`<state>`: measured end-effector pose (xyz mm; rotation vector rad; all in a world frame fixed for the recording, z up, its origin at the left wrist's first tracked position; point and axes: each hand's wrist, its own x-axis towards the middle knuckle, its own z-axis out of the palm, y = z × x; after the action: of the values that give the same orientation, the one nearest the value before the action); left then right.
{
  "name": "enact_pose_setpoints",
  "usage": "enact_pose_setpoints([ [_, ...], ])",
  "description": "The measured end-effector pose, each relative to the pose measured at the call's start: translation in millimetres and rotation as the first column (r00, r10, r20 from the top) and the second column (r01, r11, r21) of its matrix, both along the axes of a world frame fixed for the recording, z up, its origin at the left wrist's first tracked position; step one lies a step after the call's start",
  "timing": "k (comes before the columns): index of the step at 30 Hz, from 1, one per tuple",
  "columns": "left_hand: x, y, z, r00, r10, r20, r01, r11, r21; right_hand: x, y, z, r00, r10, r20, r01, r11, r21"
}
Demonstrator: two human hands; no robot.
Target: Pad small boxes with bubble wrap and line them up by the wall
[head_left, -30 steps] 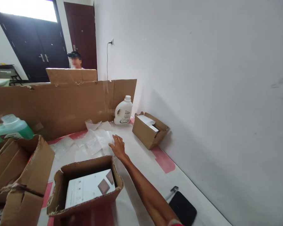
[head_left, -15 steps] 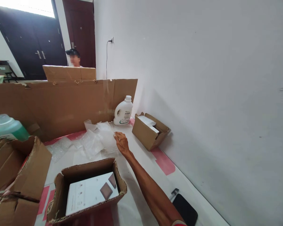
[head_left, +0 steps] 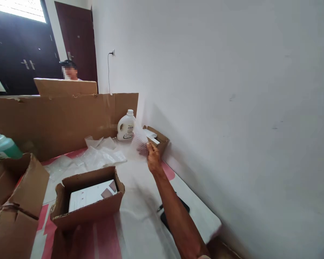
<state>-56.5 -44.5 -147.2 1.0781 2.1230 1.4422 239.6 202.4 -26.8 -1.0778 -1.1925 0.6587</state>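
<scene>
My right hand pinches the edge of a clear sheet of bubble wrap, lifted above the table in front of a small cardboard box by the wall. More bubble wrap lies crumpled on the table to the left. Nearer to me stands an open cardboard box with a white printed carton inside. A white jug with a cap is just behind the lifted sheet. My left hand is out of view.
Larger open cardboard boxes stand at the left, with a bottle of green liquid behind. A cardboard panel rises along the far side; a person is beyond it. A black phone-like object lies partly under my forearm.
My right hand has pulled one bubble wrap sheet off the pile and carried it right, toward the box by the wall. The view has turned to the right.
</scene>
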Motion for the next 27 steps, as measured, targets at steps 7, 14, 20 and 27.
enact_pose_setpoints([
  [7,15.1,-38.6,18.4,0.993,0.019,-0.118,-0.006,0.993,0.114,37.6,-165.7,20.0,0.920,0.309,-0.242,-0.368,0.892,-0.262],
  [14,40.4,-74.8,38.8,0.701,-0.319,0.638,0.437,0.899,-0.031,-2.2,-223.9,-47.8,0.498,0.864,-0.070,-0.741,0.382,-0.551],
  [20,23.9,-83.9,10.6,0.833,-0.206,0.514,0.363,0.904,-0.226,-42.9,-215.4,-105.4,0.638,0.579,0.508,-0.425,0.815,-0.394],
  [27,-15.5,-96.5,-1.0,0.946,0.065,0.317,0.067,0.919,-0.389,-61.2,-259.8,-119.1,0.558,0.473,0.682,-0.513,0.842,-0.165],
])
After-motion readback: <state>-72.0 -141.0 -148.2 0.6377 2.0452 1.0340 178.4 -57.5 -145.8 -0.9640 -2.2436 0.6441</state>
